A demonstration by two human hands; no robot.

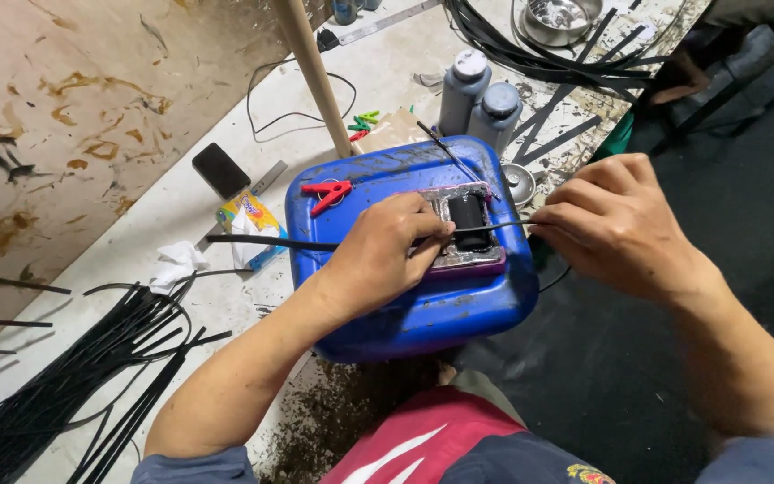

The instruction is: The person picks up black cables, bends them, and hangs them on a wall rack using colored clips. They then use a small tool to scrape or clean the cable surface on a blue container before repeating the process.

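Your left hand (pixel 387 255) presses the long thin black rubber strip (pixel 266 242) down on the blue plastic can (pixel 405 314); your right hand (pixel 615 224) pinches its other end; it runs left to right.

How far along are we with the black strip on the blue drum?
Done, apparently: a heap of long black strips lies on the white bench. In hand: the left hand presses one thin black strip onto a small tray with a black roller atop the blue plastic drum, while the right hand pinches its other end. Left: more strips lie near the metal bowl.
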